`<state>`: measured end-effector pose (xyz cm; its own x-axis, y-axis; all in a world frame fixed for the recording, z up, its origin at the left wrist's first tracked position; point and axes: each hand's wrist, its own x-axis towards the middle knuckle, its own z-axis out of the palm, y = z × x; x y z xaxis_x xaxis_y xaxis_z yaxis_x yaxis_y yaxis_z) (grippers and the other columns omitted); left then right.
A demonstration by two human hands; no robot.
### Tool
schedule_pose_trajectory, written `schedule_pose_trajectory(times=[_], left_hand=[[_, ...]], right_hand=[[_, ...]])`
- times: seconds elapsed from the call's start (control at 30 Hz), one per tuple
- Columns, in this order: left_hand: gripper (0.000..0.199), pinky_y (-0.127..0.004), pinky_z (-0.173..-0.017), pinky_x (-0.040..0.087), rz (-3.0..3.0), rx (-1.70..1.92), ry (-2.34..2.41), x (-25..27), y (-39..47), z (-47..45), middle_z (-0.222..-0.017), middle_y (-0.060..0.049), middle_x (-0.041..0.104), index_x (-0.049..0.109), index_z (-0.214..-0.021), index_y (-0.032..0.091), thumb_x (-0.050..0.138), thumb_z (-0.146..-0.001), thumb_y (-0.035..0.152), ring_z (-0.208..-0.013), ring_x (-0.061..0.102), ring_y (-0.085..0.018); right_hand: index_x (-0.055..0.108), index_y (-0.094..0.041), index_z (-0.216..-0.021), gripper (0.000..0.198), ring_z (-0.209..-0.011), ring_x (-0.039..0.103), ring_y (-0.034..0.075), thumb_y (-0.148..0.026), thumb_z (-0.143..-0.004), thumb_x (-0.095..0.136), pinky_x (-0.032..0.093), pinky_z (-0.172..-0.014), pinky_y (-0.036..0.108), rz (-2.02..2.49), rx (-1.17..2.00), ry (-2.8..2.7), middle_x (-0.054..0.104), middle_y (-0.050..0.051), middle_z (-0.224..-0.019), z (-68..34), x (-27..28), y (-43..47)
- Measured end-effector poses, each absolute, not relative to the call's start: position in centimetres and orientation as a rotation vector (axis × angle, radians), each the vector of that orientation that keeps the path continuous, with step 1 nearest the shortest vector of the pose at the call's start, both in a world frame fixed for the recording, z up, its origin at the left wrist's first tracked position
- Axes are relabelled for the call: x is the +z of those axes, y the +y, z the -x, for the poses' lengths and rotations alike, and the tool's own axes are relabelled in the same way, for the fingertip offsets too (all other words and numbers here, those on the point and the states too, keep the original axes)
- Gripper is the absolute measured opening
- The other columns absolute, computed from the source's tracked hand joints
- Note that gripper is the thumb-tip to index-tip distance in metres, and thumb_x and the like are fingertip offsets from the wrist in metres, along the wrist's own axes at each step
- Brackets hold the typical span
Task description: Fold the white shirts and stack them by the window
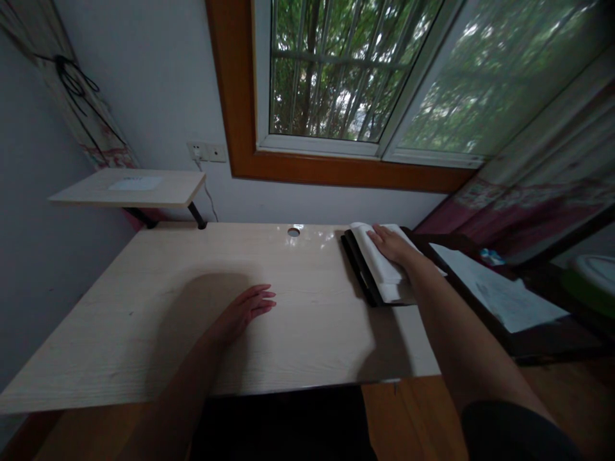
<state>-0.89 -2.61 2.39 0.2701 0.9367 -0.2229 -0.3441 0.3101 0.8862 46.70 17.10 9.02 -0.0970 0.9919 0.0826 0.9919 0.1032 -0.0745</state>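
My left hand point(247, 310) is over the middle of the light wooden desk point(298, 346), fingers stretched out and slightly apart, holding nothing. Whether it touches the desktop I cannot tell. At the desk's right end, my right hand point(390, 244) rests on a white folded thing point(384, 272), perhaps paper or a thin bag. Its fingers lie stretched over the top. Underneath the white thing are flat black items point(359, 269), stacked with their dark edges showing on the left. My right forearm hides part of the stack.
A small raised shelf point(173, 189) with a white label stands at the desk's back left. A round cable hole point(293, 232) is near the back edge. Right of the desk, a dark surface point(528, 342) bears a white sheet point(500, 291). A window point(355, 77) is behind.
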Motion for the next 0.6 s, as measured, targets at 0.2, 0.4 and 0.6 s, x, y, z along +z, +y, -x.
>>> schedule_pose_trajectory(times=[0.2,0.4,0.6], left_hand=[[0.047,-0.049,-0.110,0.044,-0.831,1.010,0.867,2.0,-2.6,1.0,-0.128,-0.016,0.069,0.069,-0.124,0.019,0.078,-0.084,0.041,-0.113,0.068,-0.029],[0.046,-0.048,-0.109,0.045,-0.840,1.023,0.856,1.5,-2.4,1.1,-0.127,-0.016,0.069,0.069,-0.124,0.019,0.078,-0.084,0.040,-0.112,0.069,-0.028],[0.044,-0.048,-0.111,0.044,-0.845,1.031,0.830,1.4,-2.4,1.1,-0.128,-0.015,0.069,0.070,-0.124,0.020,0.078,-0.085,0.039,-0.113,0.069,-0.027]], right_hand=[[0.050,-0.011,-0.147,0.069,-0.150,0.037,0.037,-0.055,-0.106,0.016,0.032,-0.115,0.070,2.158,-0.151,-2.188,0.043,0.020,-0.159,-50.2,9.2,15.8],[0.048,-0.010,-0.149,0.064,-0.149,0.038,0.037,-0.049,-0.105,0.022,0.033,-0.118,0.065,2.025,-0.301,-2.189,0.043,0.021,-0.159,-49.6,10.4,13.6],[0.037,-0.019,-0.159,0.064,-0.154,0.030,0.031,-0.051,-0.105,0.025,0.034,-0.123,0.054,1.782,-0.110,-2.351,0.036,0.012,-0.165,-46.2,10.0,9.9]])
